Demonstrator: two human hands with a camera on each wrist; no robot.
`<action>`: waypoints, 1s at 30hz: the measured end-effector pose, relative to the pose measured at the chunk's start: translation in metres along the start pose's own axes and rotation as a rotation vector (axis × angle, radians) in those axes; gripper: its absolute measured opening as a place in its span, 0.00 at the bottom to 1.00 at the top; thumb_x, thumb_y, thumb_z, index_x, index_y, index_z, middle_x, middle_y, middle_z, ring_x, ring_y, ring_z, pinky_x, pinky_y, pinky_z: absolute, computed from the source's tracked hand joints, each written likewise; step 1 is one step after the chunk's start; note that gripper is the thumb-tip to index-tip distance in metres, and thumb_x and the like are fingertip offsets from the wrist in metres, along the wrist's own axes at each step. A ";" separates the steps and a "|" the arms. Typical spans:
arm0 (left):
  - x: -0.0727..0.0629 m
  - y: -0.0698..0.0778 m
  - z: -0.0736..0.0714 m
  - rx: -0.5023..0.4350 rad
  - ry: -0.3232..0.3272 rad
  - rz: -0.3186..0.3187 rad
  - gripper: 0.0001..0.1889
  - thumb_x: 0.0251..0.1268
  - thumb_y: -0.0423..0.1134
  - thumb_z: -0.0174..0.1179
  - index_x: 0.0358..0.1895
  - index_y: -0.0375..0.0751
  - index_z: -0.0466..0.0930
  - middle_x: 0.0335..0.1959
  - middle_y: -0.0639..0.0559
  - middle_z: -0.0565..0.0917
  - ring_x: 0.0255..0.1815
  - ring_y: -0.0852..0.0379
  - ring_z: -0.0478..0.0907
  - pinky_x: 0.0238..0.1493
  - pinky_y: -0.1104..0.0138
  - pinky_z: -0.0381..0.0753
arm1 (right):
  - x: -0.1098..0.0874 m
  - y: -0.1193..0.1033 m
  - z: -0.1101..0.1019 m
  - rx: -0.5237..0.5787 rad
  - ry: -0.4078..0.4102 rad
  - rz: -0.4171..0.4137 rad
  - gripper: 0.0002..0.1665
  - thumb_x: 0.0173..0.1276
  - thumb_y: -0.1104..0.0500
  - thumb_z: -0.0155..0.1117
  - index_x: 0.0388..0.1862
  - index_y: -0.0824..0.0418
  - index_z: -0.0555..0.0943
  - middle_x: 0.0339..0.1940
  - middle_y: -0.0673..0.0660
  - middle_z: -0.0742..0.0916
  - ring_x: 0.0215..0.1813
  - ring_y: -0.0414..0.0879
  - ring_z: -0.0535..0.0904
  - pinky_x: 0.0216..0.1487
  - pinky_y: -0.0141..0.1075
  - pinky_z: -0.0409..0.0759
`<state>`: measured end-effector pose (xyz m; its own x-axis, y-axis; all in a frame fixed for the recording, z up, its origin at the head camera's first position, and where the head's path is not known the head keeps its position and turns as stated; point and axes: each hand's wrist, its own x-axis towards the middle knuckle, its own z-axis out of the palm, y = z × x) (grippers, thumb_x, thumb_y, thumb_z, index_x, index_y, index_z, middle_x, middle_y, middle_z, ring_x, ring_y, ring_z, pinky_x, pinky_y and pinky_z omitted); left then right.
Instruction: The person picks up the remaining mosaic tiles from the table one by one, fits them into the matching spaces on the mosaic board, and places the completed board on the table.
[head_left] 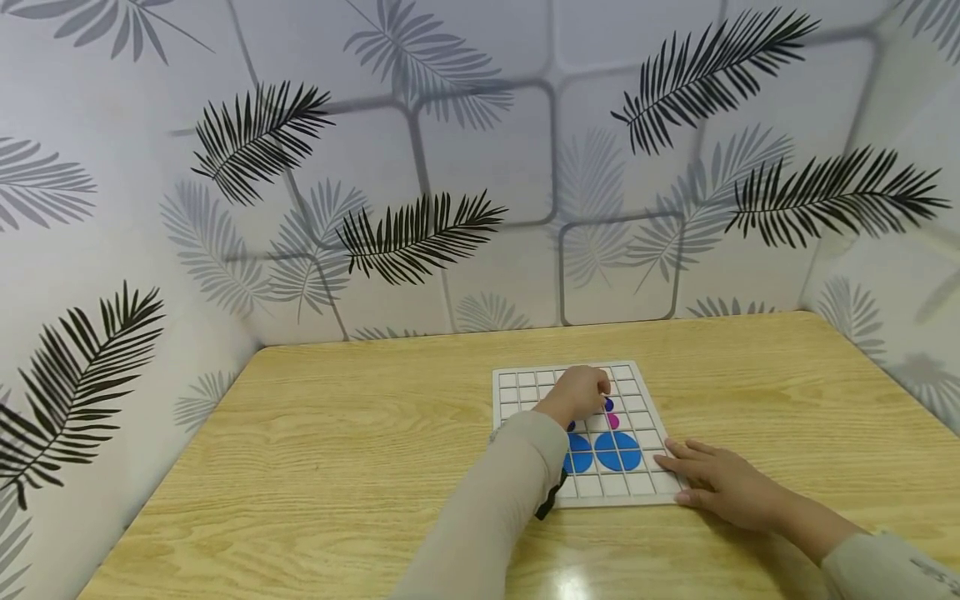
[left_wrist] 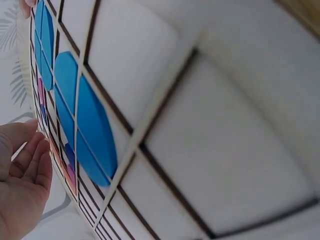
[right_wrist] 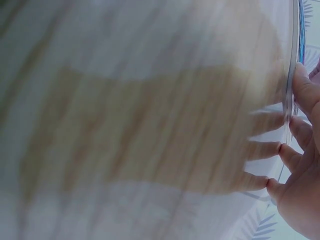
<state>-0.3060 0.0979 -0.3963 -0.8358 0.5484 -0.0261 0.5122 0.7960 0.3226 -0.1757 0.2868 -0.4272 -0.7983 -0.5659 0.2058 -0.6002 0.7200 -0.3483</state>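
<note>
A white board (head_left: 625,373) with a square grid lies on the table. My left hand (head_left: 577,393) reaches over its far half, fingers bent down and tips close to the squares. Whether they pinch a piece is hidden in the head view and unclear in the left wrist view. Beside this hand are a dark blue piece (head_left: 609,405) and a magenta piece (head_left: 613,421). Nearer me, two large blue discs (head_left: 618,452) are crossed by grid lines. An orange patch (left_wrist: 56,151) shows near the left fingers. My right hand (head_left: 727,485) rests palm down, fingertips at the board's right edge.
The wooden table (head_left: 337,467) extends on both sides of the board. Behind it stands a pale wall (head_left: 495,150) with a leaf pattern. A black strap or band (head_left: 551,497) shows beside the left sleeve, at the board's near edge.
</note>
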 end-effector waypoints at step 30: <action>-0.075 -0.025 -0.054 -0.242 -0.090 0.189 0.09 0.57 0.37 0.55 0.41 0.40 0.77 0.33 0.57 0.77 0.35 0.64 0.73 0.38 0.75 0.70 | 0.002 -0.005 -0.004 0.036 -0.058 0.077 0.29 0.58 0.48 0.56 0.55 0.63 0.71 0.56 0.69 0.69 0.56 0.69 0.60 0.49 0.60 0.58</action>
<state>-0.2667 0.0234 -0.3510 -0.7039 0.7099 -0.0245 0.5857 0.5996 0.5453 -0.1743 0.2836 -0.4208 -0.8371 -0.5326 0.1247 -0.5345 0.7480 -0.3935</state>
